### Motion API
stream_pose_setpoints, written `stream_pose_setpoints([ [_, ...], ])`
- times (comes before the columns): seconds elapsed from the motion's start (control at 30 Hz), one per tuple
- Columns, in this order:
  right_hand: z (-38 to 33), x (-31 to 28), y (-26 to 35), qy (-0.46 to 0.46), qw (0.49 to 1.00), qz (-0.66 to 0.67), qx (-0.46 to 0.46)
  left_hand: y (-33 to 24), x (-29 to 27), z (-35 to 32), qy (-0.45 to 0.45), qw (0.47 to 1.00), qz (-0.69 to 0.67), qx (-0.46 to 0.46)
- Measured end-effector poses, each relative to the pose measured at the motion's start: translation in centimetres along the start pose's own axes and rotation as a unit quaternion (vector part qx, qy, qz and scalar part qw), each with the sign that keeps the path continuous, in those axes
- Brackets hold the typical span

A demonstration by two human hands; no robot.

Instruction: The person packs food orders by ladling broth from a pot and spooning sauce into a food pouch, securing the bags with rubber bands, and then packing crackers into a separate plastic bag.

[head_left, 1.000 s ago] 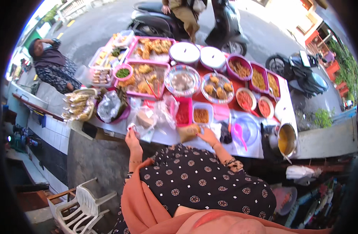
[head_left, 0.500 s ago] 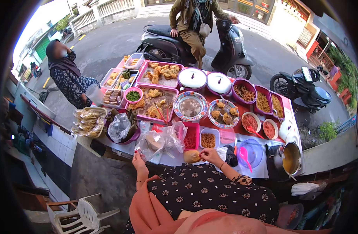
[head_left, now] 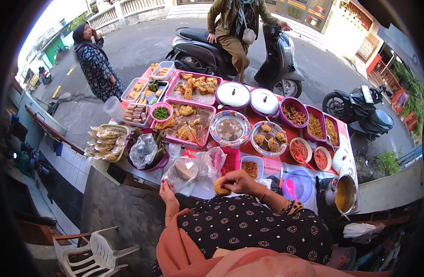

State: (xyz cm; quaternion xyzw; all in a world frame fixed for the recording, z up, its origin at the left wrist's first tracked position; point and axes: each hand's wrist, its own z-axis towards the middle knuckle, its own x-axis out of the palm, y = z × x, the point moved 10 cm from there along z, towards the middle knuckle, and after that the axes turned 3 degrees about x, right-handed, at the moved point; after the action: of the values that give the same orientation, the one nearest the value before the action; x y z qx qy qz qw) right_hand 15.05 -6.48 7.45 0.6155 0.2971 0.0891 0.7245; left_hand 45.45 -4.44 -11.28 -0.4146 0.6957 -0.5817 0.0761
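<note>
My left hand (head_left: 169, 195) pinches the near left edge of a clear plastic bag (head_left: 180, 173), which lies crumpled on the table with a pale block-like thing inside. My right hand (head_left: 243, 182) is closed, its fingertips on a small round golden-brown bundle (head_left: 219, 187) at the table's near edge. Whether that bundle is bare food or wrapped cannot be made out. Just beyond my right hand are a pink tub of red food (head_left: 230, 159) and a clear tub of brown crumbly food (head_left: 251, 167), partly covered by the hand.
Pink trays of fried food (head_left: 196, 121), lidded pots (head_left: 232, 94), a patterned bowl (head_left: 229, 126) and bowls of red sambal (head_left: 300, 150) crowd the table. A pink spoon (head_left: 291, 188) rests on a blue bowl. A pot (head_left: 346, 194) stands right. Across the table, one person sits on a scooter (head_left: 193, 46); another stands left.
My right hand has moved left over the golden-brown bundle, which now sits more upright. My left hand still holds the bag edge. The standing person has lowered one arm, and the view has shifted slightly.
</note>
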Motion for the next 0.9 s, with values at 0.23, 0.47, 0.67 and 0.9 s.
stream_pose_setpoints([
  [0.23, 8.5, 2.4, 5.9, -0.034, 0.991, 0.052, -0.119, 0.8, 0.0, -0.8, 0.003, 0.999, 0.033, 0.021],
  [0.47, 13.6, 8.8, 2.0, 0.024, 0.980, 0.181, -0.080, 0.4, 0.0, -0.9, -0.085, 0.995, -0.046, 0.031],
  [0.67, 14.2, 14.0, -1.8, 0.118, 0.982, 0.134, -0.066, -0.5, -5.1, 1.5, -0.161, 0.985, 0.033, 0.053],
  [0.9, 14.8, 11.9, -4.8, 0.120, 0.987, 0.104, 0.022, -1.7, -2.5, 0.9, -0.132, 0.983, -0.085, 0.099],
])
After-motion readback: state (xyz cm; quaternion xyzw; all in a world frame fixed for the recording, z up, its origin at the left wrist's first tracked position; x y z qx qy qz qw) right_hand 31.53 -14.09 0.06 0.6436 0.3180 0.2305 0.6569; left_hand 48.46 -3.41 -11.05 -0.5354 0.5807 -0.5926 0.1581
